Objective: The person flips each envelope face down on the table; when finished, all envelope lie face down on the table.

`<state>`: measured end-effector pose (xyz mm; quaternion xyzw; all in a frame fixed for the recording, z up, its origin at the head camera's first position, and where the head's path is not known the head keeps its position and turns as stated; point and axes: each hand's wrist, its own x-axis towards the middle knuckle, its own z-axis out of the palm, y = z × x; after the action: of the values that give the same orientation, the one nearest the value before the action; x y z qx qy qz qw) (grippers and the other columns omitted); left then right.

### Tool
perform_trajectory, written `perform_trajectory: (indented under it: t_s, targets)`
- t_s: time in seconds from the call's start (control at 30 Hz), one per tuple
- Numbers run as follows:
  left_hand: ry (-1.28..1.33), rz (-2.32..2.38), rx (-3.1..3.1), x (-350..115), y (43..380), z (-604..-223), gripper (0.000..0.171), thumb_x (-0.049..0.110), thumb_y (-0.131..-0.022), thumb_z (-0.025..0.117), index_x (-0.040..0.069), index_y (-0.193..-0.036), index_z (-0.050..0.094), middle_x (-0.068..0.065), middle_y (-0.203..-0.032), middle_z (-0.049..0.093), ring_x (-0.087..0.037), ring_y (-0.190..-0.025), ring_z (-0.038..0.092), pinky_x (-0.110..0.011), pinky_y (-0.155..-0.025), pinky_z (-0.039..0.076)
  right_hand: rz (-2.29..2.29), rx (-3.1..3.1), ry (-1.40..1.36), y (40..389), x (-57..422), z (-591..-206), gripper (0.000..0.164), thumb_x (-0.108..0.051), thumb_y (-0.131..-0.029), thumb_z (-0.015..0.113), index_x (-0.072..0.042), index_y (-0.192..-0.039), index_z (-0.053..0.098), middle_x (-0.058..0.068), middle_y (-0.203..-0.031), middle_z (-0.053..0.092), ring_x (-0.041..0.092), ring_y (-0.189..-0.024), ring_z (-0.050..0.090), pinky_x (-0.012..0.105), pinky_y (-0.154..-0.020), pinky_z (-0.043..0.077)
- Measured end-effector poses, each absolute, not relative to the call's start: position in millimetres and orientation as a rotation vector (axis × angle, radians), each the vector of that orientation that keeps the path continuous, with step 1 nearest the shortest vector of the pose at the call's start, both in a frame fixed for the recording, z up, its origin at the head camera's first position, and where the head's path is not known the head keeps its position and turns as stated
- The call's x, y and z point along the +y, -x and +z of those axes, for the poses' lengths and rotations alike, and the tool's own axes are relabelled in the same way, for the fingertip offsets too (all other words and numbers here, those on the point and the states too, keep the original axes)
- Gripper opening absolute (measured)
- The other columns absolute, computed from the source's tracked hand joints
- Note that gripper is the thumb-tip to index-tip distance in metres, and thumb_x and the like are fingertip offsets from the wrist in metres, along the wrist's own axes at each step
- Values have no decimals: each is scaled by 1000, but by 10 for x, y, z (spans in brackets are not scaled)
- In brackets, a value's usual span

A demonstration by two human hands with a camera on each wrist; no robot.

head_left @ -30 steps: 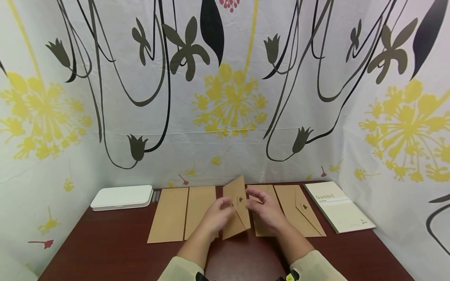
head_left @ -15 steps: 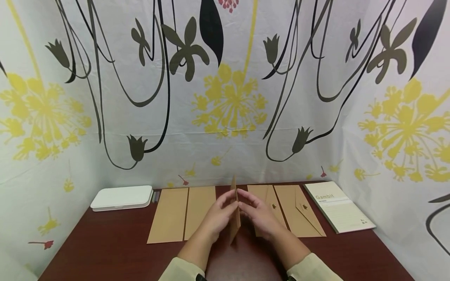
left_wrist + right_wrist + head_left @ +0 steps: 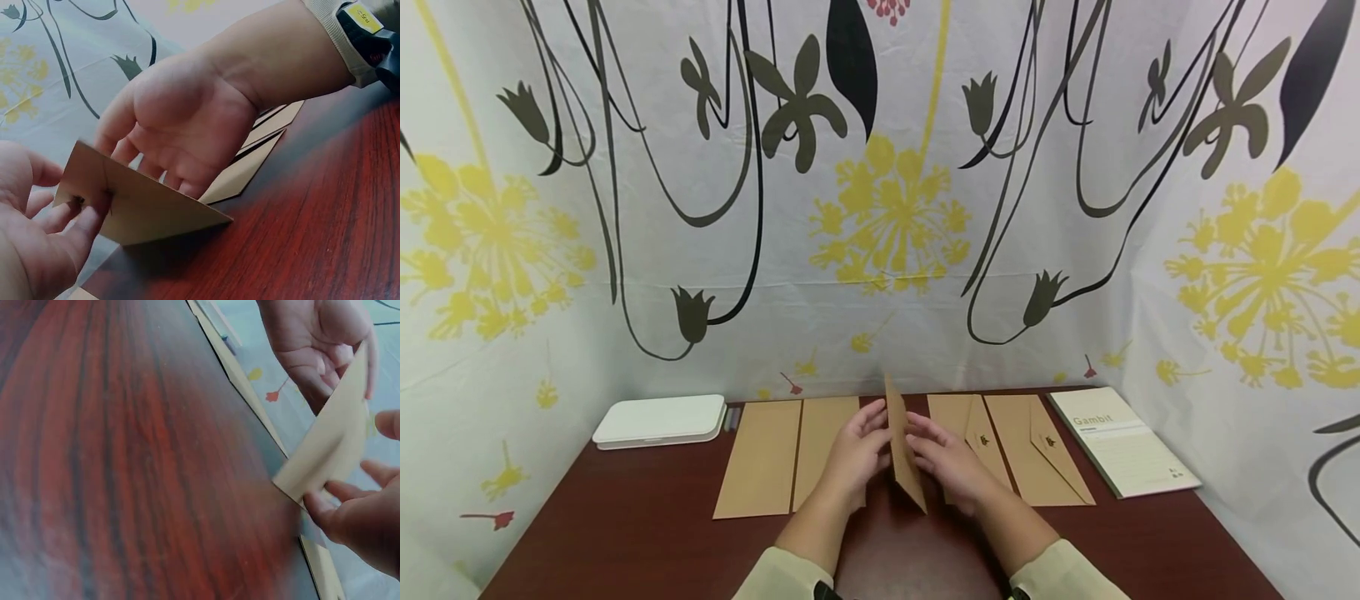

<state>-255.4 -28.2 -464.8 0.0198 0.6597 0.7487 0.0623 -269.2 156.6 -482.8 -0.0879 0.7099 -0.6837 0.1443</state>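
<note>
A brown kraft envelope [image 3: 901,446] stands nearly edge-on above the table, held between both hands. My left hand [image 3: 856,457] holds it from the left, with its fingertips partly hidden behind the paper in the left wrist view. From the other side my right hand [image 3: 953,465] holds it, its fingertips on the face with a small dark emblem, seen on the envelope [image 3: 144,209]. To the left lie two plain-side-up envelopes, an outer envelope [image 3: 760,458] and an inner envelope [image 3: 826,442]. At the right, an envelope [image 3: 955,417] and another envelope [image 3: 1026,442] lie with flaps showing.
A white flat case [image 3: 660,421] sits at the table's back left, with small grey pieces [image 3: 732,418] beside it. At the right lies a notebook [image 3: 1123,442] marked Gambit. The dark red table [image 3: 625,525] meets a patterned cloth [image 3: 895,350] at the back.
The envelope has turned from its emblem face showing to nearly edge-on, then tilted slightly the other way. My left hand has shifted its hold on it; the flat envelopes have stayed put.
</note>
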Motion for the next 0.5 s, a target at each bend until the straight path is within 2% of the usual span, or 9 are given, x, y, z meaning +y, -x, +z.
perform_trajectory:
  t_s: [0.13,0.23,0.37,0.5]
  targets:
    - [-27,2273,2105,-309,2583,-4678,59,6,-104,60,8,-162,45,-14,-165,51,-36,-146,55,-48,-112,55,-2021,2032,162,2707,1596,-4848,65,-25,-112,55,-8,-169,28,23,-172,35,38,-160,35,60,-131,30]
    - [7,2292,2151,-330,2614,-4723,62,0,-101,60,4,-161,45,-15,-164,52,-39,-147,55,-53,-121,48,-2055,1995,139,2721,1638,-4850,69,-27,-112,55,-7,-170,24,26,-174,27,42,-163,28,61,-132,27]
    - [93,2267,2201,-357,2656,-4791,62,-4,-98,60,3,-158,49,-15,-160,56,-38,-144,58,-55,-119,49,-2076,1958,132,2754,1695,-4848,71,-28,-112,56,-7,-170,22,27,-176,21,44,-164,26,60,-132,28]
    - [128,2189,2280,-377,2677,-4838,63,-5,-94,60,3,-156,52,-16,-158,58,-40,-143,59,-55,-118,50,-2107,1922,118,2792,1740,-4850,70,-25,-112,53,-7,-171,20,29,-175,24,43,-164,26,60,-132,27]
